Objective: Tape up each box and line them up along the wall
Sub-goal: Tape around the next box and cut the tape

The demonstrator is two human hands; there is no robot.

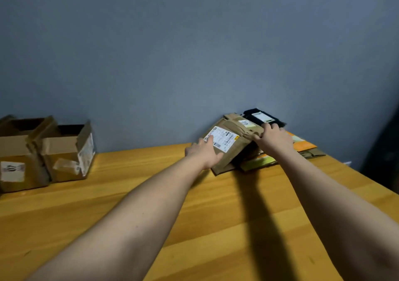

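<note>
A flattened brown cardboard box (234,144) with a white shipping label lies tilted on a pile against the blue wall, at the table's far right. My left hand (204,152) holds its left edge, fingers across the label. At the box's right end my right hand (273,136) grips the folded flap, fingers curled over it. Beyond it in the pile is a black box (262,115) with a white label. Two open brown boxes stand at the far left: one (20,162) at the frame edge, the other (69,151) beside it with loose tape on its front.
The wooden table (194,216) stretches from me to the blue wall (194,54). Under the pile lie flat orange and green cardboard pieces (302,143). The table's right edge runs diagonally at the right, with a dark shape (382,151) past it.
</note>
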